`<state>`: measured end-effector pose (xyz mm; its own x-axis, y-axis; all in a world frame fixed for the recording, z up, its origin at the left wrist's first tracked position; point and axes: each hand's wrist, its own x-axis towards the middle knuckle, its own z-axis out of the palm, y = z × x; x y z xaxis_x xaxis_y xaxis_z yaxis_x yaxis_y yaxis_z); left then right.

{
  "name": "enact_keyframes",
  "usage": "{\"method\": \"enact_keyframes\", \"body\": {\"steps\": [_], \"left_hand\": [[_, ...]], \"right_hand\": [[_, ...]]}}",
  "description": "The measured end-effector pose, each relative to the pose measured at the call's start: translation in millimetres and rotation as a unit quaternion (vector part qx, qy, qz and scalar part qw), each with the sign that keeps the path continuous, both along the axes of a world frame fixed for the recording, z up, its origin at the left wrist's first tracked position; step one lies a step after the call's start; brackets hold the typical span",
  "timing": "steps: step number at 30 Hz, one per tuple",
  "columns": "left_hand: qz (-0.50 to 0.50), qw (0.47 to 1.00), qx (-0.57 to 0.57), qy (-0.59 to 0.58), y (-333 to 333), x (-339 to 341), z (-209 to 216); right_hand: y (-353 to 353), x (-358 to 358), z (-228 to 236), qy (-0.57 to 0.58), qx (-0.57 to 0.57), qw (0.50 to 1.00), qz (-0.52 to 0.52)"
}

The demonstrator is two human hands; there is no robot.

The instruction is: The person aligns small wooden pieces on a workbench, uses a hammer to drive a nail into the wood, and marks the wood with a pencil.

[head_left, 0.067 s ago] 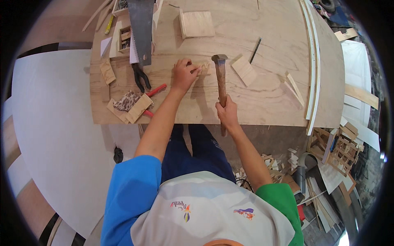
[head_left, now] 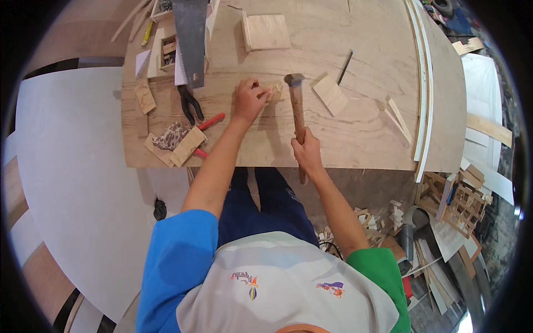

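Observation:
My right hand (head_left: 307,151) is wrapped around the wooden handle of a hammer (head_left: 298,105), whose metal head points away from me above the workbench. To its left, my left hand (head_left: 250,101) is closed in a pinch at a small pale wood piece (head_left: 276,91) on the bench. Whatever sits between those fingertips is too small to make out. Just right of the hammer head lies a square wood block (head_left: 330,95), with a dark pencil (head_left: 345,66) beside it.
A handsaw (head_left: 190,41) lies over a compartmented wooden box (head_left: 169,53) at far left. Nearer are black-handled pliers (head_left: 191,105), a red-handled tool (head_left: 211,121) and wood offcuts (head_left: 189,146). Stacked squares (head_left: 268,32) lie at the back; long strips (head_left: 420,111) line the right side.
The hammer head has shifted slightly to the left. My left hand stays in its pinch at the small wood piece.

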<state>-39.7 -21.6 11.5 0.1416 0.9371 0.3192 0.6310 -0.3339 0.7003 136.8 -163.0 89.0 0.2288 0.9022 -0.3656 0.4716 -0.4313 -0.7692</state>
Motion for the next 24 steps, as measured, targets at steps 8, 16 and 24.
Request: {"method": "enact_keyframes", "body": {"steps": [8,16,24], "left_hand": [[0.004,1.000,0.020,0.004,2,2,-1],[0.006,1.000,0.021,-0.003,3,0,-8],[0.006,1.000,0.011,-0.010,-1,0,-12]], "right_hand": [[1,-3,7,-0.027,0.060,0.998,0.005],[3,1,-11,-0.049,0.026,0.998,0.040],[-5,-1,-10,-0.048,0.051,0.997,0.035]]}}
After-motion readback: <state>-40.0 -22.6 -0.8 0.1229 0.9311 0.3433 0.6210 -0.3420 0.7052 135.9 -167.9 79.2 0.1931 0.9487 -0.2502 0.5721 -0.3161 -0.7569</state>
